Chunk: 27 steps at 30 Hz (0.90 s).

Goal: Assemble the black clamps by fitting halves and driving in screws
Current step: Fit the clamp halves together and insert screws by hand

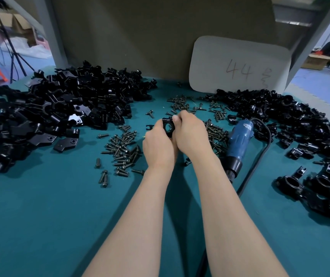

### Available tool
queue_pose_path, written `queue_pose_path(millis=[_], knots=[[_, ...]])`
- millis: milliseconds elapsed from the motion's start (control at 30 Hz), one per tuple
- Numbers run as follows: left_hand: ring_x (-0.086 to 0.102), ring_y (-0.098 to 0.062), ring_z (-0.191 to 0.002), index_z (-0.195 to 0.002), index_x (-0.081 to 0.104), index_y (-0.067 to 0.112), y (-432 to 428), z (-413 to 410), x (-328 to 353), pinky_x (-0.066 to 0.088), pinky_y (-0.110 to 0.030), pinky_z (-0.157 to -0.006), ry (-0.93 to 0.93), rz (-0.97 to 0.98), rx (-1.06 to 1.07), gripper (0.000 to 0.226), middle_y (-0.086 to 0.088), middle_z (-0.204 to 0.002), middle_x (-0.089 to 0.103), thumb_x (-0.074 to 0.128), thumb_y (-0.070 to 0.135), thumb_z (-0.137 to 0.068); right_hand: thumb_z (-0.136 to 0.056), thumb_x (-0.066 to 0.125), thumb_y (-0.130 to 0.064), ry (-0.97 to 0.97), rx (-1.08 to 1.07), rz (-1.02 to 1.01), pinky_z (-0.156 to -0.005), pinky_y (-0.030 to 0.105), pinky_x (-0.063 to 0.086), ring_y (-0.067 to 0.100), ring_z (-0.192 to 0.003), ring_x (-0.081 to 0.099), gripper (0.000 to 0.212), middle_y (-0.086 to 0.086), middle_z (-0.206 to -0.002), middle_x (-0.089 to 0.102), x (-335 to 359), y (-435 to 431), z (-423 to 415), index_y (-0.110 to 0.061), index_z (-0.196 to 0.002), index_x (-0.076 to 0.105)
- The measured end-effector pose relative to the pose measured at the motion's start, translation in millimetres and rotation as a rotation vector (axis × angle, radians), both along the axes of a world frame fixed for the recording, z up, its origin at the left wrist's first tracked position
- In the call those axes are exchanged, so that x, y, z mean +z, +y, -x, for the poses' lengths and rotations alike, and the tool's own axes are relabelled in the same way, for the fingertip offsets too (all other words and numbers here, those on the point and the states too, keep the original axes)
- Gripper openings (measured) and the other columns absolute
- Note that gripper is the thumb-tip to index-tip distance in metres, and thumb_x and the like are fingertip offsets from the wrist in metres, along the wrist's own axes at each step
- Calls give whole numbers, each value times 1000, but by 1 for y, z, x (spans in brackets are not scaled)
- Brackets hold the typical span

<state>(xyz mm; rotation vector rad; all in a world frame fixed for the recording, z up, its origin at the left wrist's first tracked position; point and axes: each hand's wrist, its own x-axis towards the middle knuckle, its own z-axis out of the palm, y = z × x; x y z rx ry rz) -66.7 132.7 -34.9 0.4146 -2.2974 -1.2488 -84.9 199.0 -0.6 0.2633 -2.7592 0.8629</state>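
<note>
Clamp [168, 127] held between both hands above surface [60, 216], left hand [158, 144] fingers curled round it, right hand [192, 134] fingers pinching its top edge; blue driver [238, 140] lies nearer right hand

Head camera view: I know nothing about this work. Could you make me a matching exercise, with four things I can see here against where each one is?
Things:
1. clamp
2. blue electric screwdriver
3. white card
4. pile of clamp halves

Places:
A. leaning against the back panel
B. held by the left hand and the right hand
C. heaped on the table, far left
D. lying on the table, just right of both hands

Pairs: 1-B, 2-D, 3-A, 4-C.
</note>
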Motion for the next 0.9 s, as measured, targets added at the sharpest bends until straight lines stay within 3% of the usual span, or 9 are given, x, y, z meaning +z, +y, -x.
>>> queue_pose_path(millis=[133, 267, 333, 433, 533, 600, 667, 767, 900], knots=[[61, -31, -80, -113, 57, 9, 1, -2, -1, 48, -38, -68, -16, 104, -44, 26, -9, -85, 66, 52, 26, -94, -104, 27, -34, -22, -12, 17, -60, 31, 29, 18, -67, 44, 35, -3, -71, 45, -2, 8, 2, -15, -77, 39], [60, -26, -74, -100, 57, 11, 1, -4, -1, 46, -34, -65, 27, 8, -84, 16, -3, -81, 64, 59, 25, -91, -102, 36, -40, -43, 17, 134, -51, 24, 30, 9, -60, 45, 38, -5, -66, 50, 0, 13, -2, -23, -68, 42], [61, -20, -77, -96, 60, 16, -1, -3, 0, 45, -28, -66, 10, -174, -97, 12, 3, -83, 65, 62, 27, -90, -100, 38, -43, -68, -18, 213, -57, 24, 40, 14, -69, 56, 40, 0, -75, 62, 6, 19, -3, -14, -80, 57], [67, -18, -83, -93, 64, 15, -7, 1, 5, 53, -27, -76, 25, -691, -116, 6, -3, -88, 69, 65, 20, -90, -96, 53, -36, -258, -83, 118, -71, 33, 55, 19, -74, 65, 29, 8, -84, 69, 17, 39, -2, -9, -98, 62], [67, -18, -78, -88, 58, 8, -15, 3, 12, 58, -22, -74, 80, -1183, -175, 5, -11, -90, 66, 62, 7, -91, -87, 69, -25, -681, -40, -30, -51, 24, 53, 15, -51, 59, 22, 6, -58, 65, 19, 46, -7, -4, -85, 62], [67, -24, -85, -90, 55, 3, -20, 3, 14, 59, -21, -71, 73, -1379, -194, 6, -22, -106, 64, 61, 4, -91, -85, 72, -19, -771, -11, -90, -50, 23, 51, 15, -48, 57, 21, 8, -58, 64, 16, 39, -10, -1, -84, 62], [67, -26, -90, -99, 55, 0, -23, 2, 14, 59, -21, -67, 45, -1502, -216, 11, -27, -114, 61, 61, 2, -91, -86, 71, -14, -755, 0, -104, -64, 30, 55, 21, -57, 59, 17, 14, -72, 68, 12, 33, -9, 0, -84, 61], [65, -30, -106, -121, 52, -4, -25, 1, 14, 59, -26, -74, 37, -1594, -227, 33, -28, -124, 56, 62, 1, -90, -87, 65, -1, -735, -12, -85, -79, 39, 56, 27, -69, 63, 18, 24, -93, 71, 12, 31, -8, 5, -102, 60], [63, -31, -111, -121, 52, -6, -23, 2, 13, 58, -26, -78, 19, -1607, -235, 31, -28, -128, 54, 60, 0, -91, -85, 69, -9, -719, 25, -158, -83, 45, 57, 31, -81, 70, 23, 21, -93, 72, 16, 27, -12, 3, -102, 60]])
